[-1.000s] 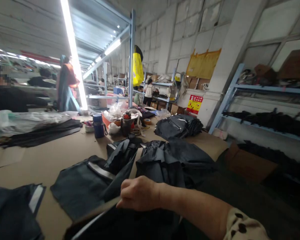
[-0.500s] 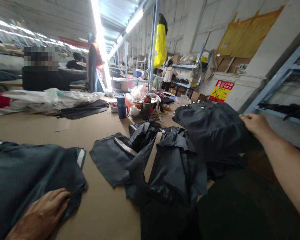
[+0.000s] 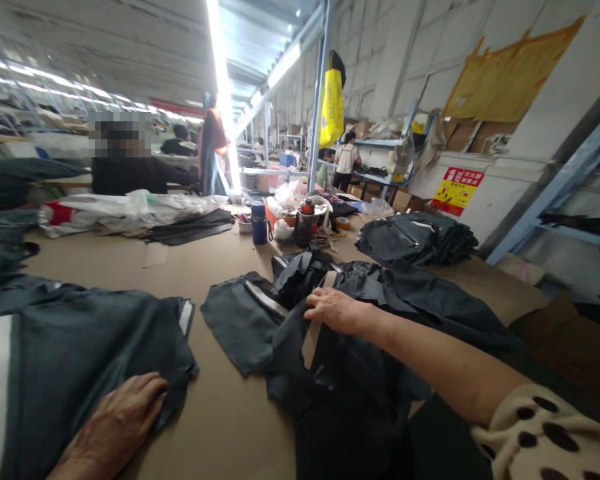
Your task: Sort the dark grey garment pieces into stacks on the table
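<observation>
My left hand (image 3: 117, 420) lies flat on a dark grey cloth piece (image 3: 95, 353) at the left of the table, its fingers stretched close together. This piece has a pale strip at its right corner. In the middle lies a crumpled dark garment (image 3: 250, 333) with a whitish strip along one fold. My right hand (image 3: 333, 310) reaches across it from the right, fingers bent and closed on its cloth beside a tan band. More dark fabric (image 3: 445, 307) spreads under and behind the right forearm. The fingertips of the right hand are partly hidden.
A stack of dark pieces with a zip (image 3: 410, 237) sits at the back right. Behind the garment stand a blue flask (image 3: 260, 223), a dark bottle (image 3: 305, 223) and a tape roll (image 3: 342, 223). Plastic bags (image 3: 130, 212) lie at the back left. Co-workers are farther off.
My right hand has let go of the dark fabric at the right and moved left to the middle garment. That fabric has dropped, uncovering the stack behind. The left hand stays on its piece.
</observation>
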### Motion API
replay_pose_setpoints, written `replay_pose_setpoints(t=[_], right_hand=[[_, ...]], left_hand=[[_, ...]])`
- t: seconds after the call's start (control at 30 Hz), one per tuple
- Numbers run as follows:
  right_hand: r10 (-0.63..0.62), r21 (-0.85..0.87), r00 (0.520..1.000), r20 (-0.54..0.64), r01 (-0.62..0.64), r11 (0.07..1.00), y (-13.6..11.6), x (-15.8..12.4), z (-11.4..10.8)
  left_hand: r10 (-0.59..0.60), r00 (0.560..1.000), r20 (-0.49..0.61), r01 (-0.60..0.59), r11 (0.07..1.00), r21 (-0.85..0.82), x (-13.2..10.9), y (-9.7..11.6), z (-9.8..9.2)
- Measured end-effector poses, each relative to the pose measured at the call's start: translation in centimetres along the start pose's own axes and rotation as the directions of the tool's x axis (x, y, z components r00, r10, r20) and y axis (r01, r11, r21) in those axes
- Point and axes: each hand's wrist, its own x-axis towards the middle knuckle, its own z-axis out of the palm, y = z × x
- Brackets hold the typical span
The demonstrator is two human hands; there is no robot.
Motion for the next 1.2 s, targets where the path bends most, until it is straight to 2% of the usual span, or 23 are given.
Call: replay_pose_setpoints(t=[0.13,0.2,0.27,0.33,0.37,0.43,0.5,0.57,0.6,0.67,0.73,0.8,0.87,0.9,1.0,1.07,1.13,1.2], right_hand=[[0.005,-0.015,0.998,0.068,-0.004,1.0,0.1,1.1,-0.3],[0.005,-0.019,0.998,0.062,-0.004,1.0,0.7,1.1,-1.4],[0.034,-0.029,0.999,0.011,-0.034,0.999,1.1,1.1,-3.5],[0.132,-0.019,0.984,-0.122,-0.135,0.991,1.2,1.2,-6.4],[0.196,0.021,0.957,-0.216,-0.196,0.98,1.0,1.3,-7.9],[0.308,0.167,0.858,-0.411,-0.261,0.951,0.2,1.8,-10.5],[0.333,0.285,0.758,-0.561,-0.2,0.937,-1.2,2.5,-11.9],[0.257,0.276,0.721,-0.643,-0.096,0.957,-3.0,3.4,-11.8],[0.219,0.258,0.72,-0.659,-0.057,0.964,-4.0,3.9,-11.3],[0.207,0.289,0.743,-0.636,-0.019,0.957,-5.9,4.7,-9.9],[0.286,0.424,0.775,-0.564,-0.026,0.905,-7.8,5.2,-8.6],[0.373,0.549,0.792,-0.482,-0.059,0.834,-9.5,5.4,-7.5],[0.395,0.592,0.805,-0.442,-0.069,0.803,-11.0,5.8,-6.5],[0.387,0.592,0.808,-0.444,-0.06,0.804,-11.8,6.1,-5.9],[0.384,0.647,0.813,-0.438,-0.012,0.763,-13.6,7.4,-4.3],[0.42,0.756,0.815,-0.4,0.034,0.654,-14.3,8.0,-3.6],[0.436,0.857,0.837,-0.331,0.074,0.509,-14.4,8.1,-3.5],[0.421,0.911,0.866,-0.271,0.09,0.402,-14.2,7.5,-4.0]], left_hand=[[-0.057,0.998,-0.026,0.052,0.985,-0.162,0.0,0.6,-1.0],[-0.101,0.991,-0.086,0.07,0.951,-0.301,0.1,1.3,-1.4],[-0.152,0.971,-0.186,0.052,0.889,-0.455,0.2,3.3,-2.6],[-0.167,0.951,-0.261,-0.024,0.801,-0.598,0.1,6.6,-4.6],[-0.17,0.938,-0.303,-0.08,0.744,-0.664,-0.1,8.6,-6.0],[-0.127,0.921,-0.367,-0.198,0.66,-0.724,-0.3,12.6,-8.9],[-0.088,0.943,-0.322,-0.215,0.579,-0.787,-0.5,16.1,-11.5],[-0.156,0.95,-0.27,-0.146,0.542,-0.828,-0.4,18.3,-13.3],[-0.195,0.951,-0.239,-0.108,0.515,-0.851,-0.3,19.0,-13.7],[-0.247,0.961,-0.121,-0.013,0.4,-0.917,0.0,19.4,-13.8],[-0.267,0.962,0.062,0.121,0.211,-0.97,0.3,19.2,-13.0],[-0.308,0.926,0.217,0.229,0.004,-0.973,0.6,18.7,-11.7],[-0.35,0.902,0.251,0.215,-0.14,-0.967,1.1,18.1,-10.2],[-0.367,0.9,0.234,0.182,-0.172,-0.968,1.5,17.7,-9.5],[-0.419,0.894,0.16,0.115,-0.129,-0.985,2.5,16.5,-7.6],[-0.461,0.877,0.137,0.12,-0.066,-0.991,2.7,15.7,-7.0],[-0.489,0.866,0.105,0.122,0.002,-0.993,2.1,14.9,-6.8],[-0.467,0.884,0.029,0.112,0.151,-0.982,0.9,14.4,-7.2]])
